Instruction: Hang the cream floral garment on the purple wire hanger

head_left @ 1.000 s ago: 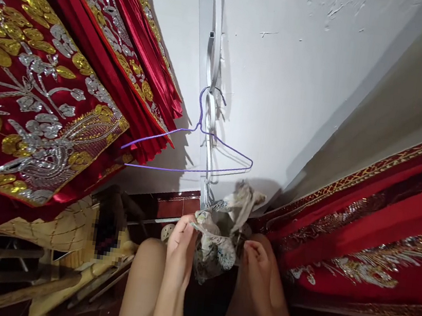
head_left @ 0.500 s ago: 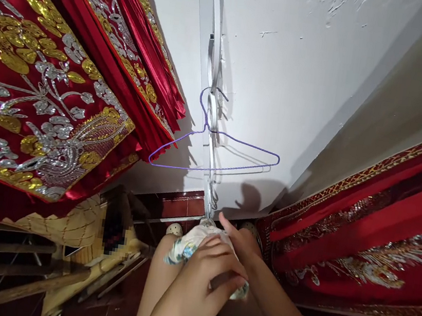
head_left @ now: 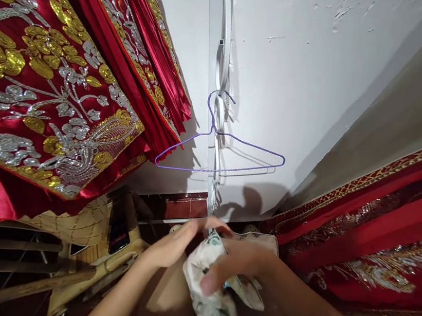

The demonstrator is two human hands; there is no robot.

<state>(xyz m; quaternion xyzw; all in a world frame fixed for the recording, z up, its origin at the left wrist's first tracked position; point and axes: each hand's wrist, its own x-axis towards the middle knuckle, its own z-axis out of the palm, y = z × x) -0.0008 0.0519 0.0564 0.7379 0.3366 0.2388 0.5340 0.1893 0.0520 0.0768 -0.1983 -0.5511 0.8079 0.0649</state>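
- Left hand (head_left: pixel 170 246): fingers are lying extended along the upper left edge of the crumpled white floral-print cloth (head_left: pixel 215 303), touching it rather than clamping it; half a second ago this hand was cupped over the bundle.
- Right hand (head_left: pixel 233 267): fingers are curling closed around the cloth's middle, blurred by motion.
- Cloth: it is hanging below both hands, in front of the person's lap, now drooping longer than it was as a tight wad, so it seems to be being opened or re-folded.
- Thin purple wire hanger (head_left: pixel 221 154): it is hanging empty on the white wall (head_left: pixel 301 87), above the hands.
- Red embroidered fabrics with gold and silver sequins (head_left: pixel 48 95): these are hanging to the left and right.
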